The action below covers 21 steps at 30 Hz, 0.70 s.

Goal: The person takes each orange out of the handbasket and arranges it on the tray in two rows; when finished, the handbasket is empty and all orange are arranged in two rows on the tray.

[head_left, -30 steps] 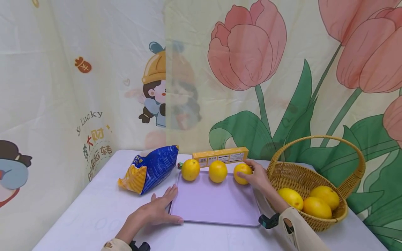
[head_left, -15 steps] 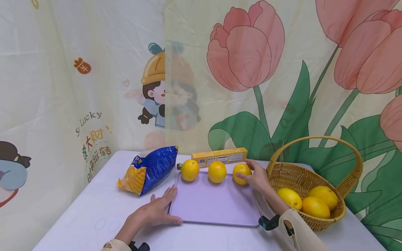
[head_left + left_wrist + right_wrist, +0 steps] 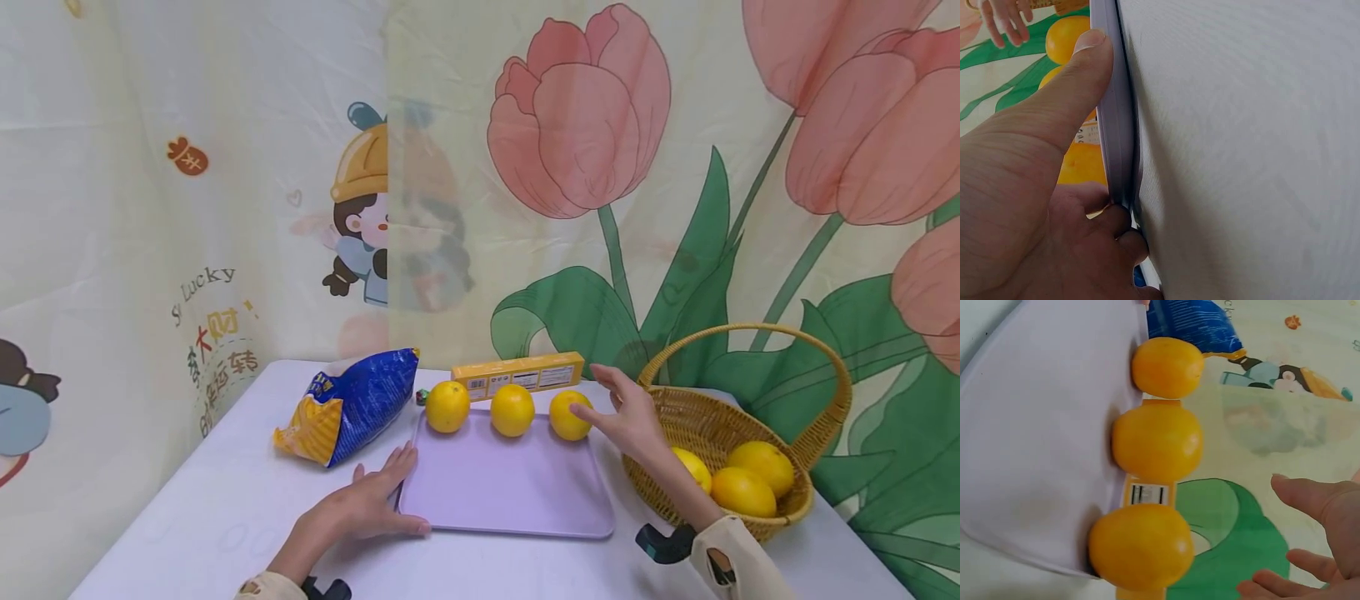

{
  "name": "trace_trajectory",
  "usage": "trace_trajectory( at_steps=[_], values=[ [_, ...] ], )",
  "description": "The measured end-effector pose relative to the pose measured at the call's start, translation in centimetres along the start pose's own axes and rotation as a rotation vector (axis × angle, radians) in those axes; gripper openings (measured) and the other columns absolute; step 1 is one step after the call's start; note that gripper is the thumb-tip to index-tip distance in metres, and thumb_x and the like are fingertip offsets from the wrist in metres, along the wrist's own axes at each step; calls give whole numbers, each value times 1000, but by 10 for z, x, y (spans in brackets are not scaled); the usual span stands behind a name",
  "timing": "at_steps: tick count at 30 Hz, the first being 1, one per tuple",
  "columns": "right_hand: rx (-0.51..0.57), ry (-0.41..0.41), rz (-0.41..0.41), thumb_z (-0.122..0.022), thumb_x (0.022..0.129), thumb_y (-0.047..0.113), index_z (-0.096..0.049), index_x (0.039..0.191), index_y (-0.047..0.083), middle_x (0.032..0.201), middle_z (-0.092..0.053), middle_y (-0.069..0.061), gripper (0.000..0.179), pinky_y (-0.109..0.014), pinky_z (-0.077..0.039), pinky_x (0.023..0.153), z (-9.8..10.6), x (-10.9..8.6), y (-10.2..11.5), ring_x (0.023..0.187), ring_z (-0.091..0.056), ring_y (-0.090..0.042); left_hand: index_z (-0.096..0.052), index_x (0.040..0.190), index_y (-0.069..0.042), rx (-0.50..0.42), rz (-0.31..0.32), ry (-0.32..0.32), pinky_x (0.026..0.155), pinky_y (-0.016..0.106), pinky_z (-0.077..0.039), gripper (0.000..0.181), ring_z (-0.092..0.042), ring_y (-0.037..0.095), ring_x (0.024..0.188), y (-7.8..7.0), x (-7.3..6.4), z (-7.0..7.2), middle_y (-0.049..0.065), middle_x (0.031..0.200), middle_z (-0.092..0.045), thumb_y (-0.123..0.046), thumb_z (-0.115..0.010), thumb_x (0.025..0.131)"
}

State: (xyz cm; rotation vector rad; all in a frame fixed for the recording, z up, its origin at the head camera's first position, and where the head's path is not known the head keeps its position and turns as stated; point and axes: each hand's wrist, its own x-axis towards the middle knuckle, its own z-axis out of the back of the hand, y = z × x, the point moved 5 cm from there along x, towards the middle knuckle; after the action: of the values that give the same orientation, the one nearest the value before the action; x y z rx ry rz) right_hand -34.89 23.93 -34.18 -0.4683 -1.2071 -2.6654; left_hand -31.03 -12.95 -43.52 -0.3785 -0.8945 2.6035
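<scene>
Three oranges stand in a row along the far edge of a lilac tray (image 3: 510, 492): a left orange (image 3: 447, 407), a middle orange (image 3: 512, 410) and a right orange (image 3: 567, 417). My right hand (image 3: 636, 425) hovers beside the right orange, fingers spread and holding nothing. In the right wrist view a gap shows between this hand (image 3: 1329, 519) and the nearest orange (image 3: 1142, 547). My left hand (image 3: 363, 504) rests at the tray's near left corner, fingers extended along its side. The left wrist view shows the left thumb (image 3: 1075, 81) against the tray rim (image 3: 1113, 125).
A wicker basket (image 3: 798, 496) with several yellow-orange fruits stands at the right. Behind the oranges lies a yellow box (image 3: 525, 375). A blue and yellow bag (image 3: 367, 408) lies left of the tray, with a small green and red item (image 3: 422, 397) near it.
My right hand has let go of the right orange and drawn back to the right, its fingers opening. The orange stays on the tray. My left hand keeps its place at the tray.
</scene>
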Motion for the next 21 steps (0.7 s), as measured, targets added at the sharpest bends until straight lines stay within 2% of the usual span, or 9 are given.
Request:
trace_trajectory(
  at_steps=[3, 6, 9, 11, 14, 18, 21],
  values=[
    [23, 6, 53, -87, 94, 22, -51, 153, -5, 156, -54, -28, 73, -55, -44, 119, 10, -9, 8, 147, -50, -46, -25, 169, 1, 9, -4, 14, 124, 79, 1, 122, -13, 50, 163, 2, 0, -1, 27, 177, -14, -58, -88, 83],
    [46, 24, 121, -85, 95, 16, -59, 146, -4, 144, -65, -26, 60, -51, -54, 110, 23, -18, 15, 136, -61, -44, -27, 169, 1, 11, -5, 8, 124, 79, 0, 120, -15, 49, 163, 1, -1, -1, 27, 177, -16, -56, -89, 83],
    [63, 60, 173, -83, 96, 11, -66, 138, -2, 131, -72, -21, 47, -39, -63, 98, 35, -27, 22, 123, -70, -40, -27, 169, 0, 29, 1, 3, 125, 78, -2, 117, -16, 47, 164, -2, -3, 1, 25, 177, -16, -53, -89, 85],
    [61, 86, 195, -82, 97, 9, -69, 133, -1, 126, -75, -18, 40, -28, -64, 93, 43, -32, 24, 116, -73, -37, -29, 169, 0, 31, 6, -11, 126, 77, -3, 115, -17, 45, 164, -4, -3, 2, 24, 177, -18, -51, -90, 85],
    [50, 125, 204, -81, 98, 10, -72, 128, 1, 120, -78, -14, 33, -18, -61, 89, 55, -38, 24, 109, -76, -26, -28, 169, 0, 36, 6, -12, 126, 77, -4, 114, -18, 45, 164, -6, -4, 3, 25, 177, -17, -49, -90, 86],
    [30, 175, 182, -80, 99, 13, -74, 124, 0, 113, -79, -9, 28, -17, -60, 90, 74, -44, 18, 102, -75, -12, -28, 169, 0, 36, 7, -12, 125, 78, -4, 115, -18, 46, 163, -6, -4, 3, 25, 177, -17, -49, -90, 86],
    [11, 232, 126, -79, 101, 16, -75, 122, -1, 110, -79, -8, 28, -21, -62, 88, 87, -46, 7, 98, -74, -12, -27, 169, 0, 40, 4, -14, 125, 78, -4, 115, -18, 46, 163, -6, -4, 3, 25, 177, -17, -49, -90, 86]
  ],
)
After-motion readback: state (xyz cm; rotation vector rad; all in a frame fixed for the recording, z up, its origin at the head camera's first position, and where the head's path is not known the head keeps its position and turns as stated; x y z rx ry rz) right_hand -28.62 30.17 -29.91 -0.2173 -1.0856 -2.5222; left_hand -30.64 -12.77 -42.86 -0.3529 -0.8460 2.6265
